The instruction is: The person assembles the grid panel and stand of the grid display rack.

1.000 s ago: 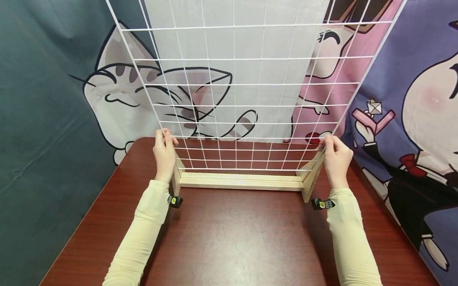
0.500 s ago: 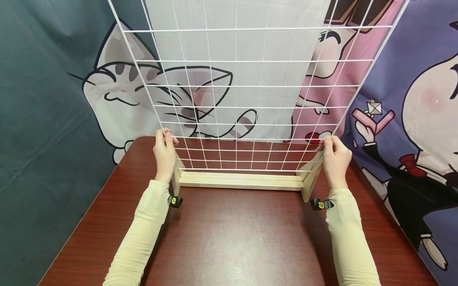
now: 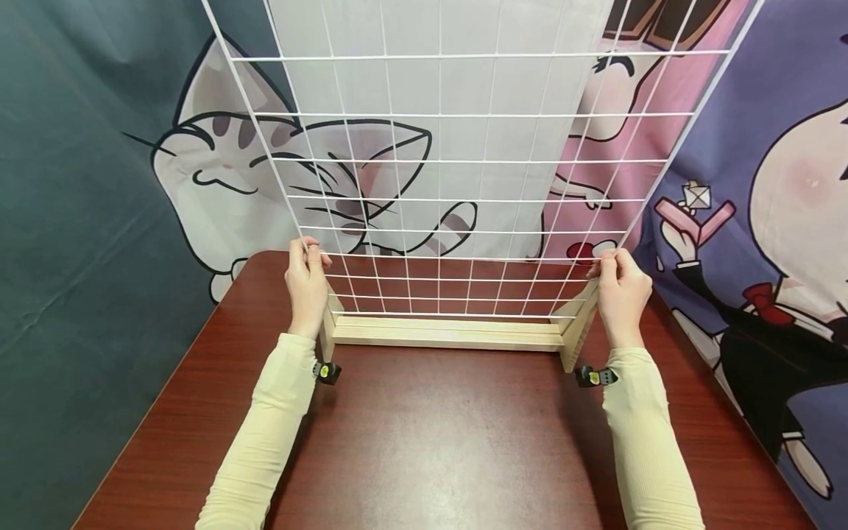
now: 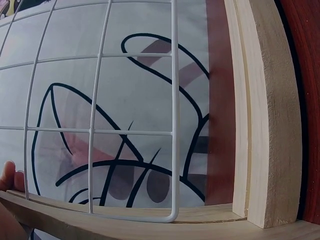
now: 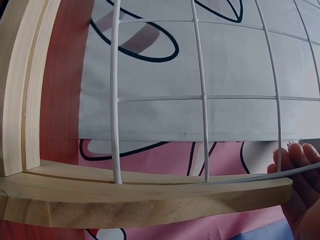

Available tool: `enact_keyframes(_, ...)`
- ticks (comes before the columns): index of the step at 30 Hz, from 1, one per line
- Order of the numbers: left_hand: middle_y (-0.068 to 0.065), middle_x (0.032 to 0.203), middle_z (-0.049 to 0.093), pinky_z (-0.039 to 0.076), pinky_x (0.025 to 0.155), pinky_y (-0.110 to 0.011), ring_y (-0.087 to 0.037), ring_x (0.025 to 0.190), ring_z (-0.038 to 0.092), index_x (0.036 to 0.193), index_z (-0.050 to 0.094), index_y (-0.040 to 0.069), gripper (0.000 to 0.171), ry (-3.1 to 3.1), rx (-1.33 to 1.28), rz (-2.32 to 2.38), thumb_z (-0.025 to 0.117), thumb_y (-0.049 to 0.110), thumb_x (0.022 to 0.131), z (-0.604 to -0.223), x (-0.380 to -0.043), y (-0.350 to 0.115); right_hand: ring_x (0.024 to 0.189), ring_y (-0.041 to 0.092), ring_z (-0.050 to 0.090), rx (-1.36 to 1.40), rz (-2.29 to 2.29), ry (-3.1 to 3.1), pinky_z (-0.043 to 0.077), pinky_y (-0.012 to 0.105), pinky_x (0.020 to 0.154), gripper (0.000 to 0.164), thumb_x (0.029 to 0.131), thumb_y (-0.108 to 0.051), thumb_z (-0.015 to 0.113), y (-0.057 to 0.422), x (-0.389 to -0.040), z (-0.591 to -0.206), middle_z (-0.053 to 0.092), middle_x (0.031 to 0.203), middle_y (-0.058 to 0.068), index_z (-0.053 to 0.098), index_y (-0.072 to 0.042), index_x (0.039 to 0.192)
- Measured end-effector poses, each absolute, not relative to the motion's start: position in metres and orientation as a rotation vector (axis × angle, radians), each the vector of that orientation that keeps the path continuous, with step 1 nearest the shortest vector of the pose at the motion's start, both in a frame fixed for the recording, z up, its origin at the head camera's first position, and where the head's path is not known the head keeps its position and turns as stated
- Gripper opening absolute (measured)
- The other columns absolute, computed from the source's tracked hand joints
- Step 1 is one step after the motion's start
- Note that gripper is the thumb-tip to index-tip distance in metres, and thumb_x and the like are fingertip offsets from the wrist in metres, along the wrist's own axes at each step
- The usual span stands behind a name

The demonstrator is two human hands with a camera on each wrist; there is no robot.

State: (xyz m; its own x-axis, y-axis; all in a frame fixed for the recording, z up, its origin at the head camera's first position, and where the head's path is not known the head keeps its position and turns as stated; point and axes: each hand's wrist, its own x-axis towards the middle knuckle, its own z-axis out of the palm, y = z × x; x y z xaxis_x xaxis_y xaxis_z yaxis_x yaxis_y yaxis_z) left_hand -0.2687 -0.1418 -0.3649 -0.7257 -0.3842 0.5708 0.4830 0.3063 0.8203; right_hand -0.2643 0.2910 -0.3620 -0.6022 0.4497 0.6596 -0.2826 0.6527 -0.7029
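A white wire grid panel stands upright between the two side pieces of a pale wooden stand. My left hand grips the panel's left edge by the top of the left side piece. At the opposite edge, my right hand pinches the wire near the top of the right side piece. Both wrist views show the panel's edges along grooves in the side pieces. A gap separates its bottom wire from the grooved crossbar. In the right wrist view, curled fingertips show behind the wire.
The stand rests on a reddish-brown table. Behind it hangs a cloth backdrop with cartoon cats, close to the table's back and right edges. The panel's top runs out of the head view.
The grid panel has come down very slightly between the side pieces. Both hands keep their hold at nearly the same places, and the stand has not visibly moved.
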Motion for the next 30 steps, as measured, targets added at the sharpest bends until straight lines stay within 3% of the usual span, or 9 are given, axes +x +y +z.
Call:
enact_keyframes(19,-0.034,0.087,0.058,0.036,0.073,-0.013,-0.031,0.083,0.054,0.108,0.049,-0.014,0.021,-1.865,-0.08,-1.521,0.042,0.004,0.102,-0.3683,-0.2664,-0.1434,0.056,-0.023,0.042,-0.146,1.001,-1.962,0.029,0.011,0.059,0.019,0.087,-0.01,0.048,0.2875,-0.2644,-0.3647,0.047,0.06,-0.039,0.065,-0.003,0.084)
enact_keyframes(24,-0.034,0.088,0.058,0.035,0.07,-0.013,-0.03,0.083,0.055,0.109,0.049,-0.014,0.021,-1.871,-0.081,-1.515,0.043,0.004,0.102,-0.3687,-0.2655,-0.1431,0.055,-0.022,0.044,-0.145,1.011,-1.94,0.03,0.01,0.056,0.018,0.086,-0.007,0.049,0.2868,-0.2643,-0.3655,0.053,0.061,-0.029,0.066,-0.002,0.083)
enact_keyframes(30,-0.033,0.087,0.059,0.035,0.068,-0.012,-0.013,0.078,0.056,0.107,0.051,-0.015,0.019,-1.868,-0.078,-1.487,0.044,0.002,0.101,-0.3688,-0.2646,-0.143,0.055,-0.018,0.051,-0.103,1.07,-1.907,0.033,0.006,0.052,0.019,0.086,-0.003,0.05,0.2869,-0.2634,-0.3659,0.053,0.06,-0.033,0.069,0.0,0.086)
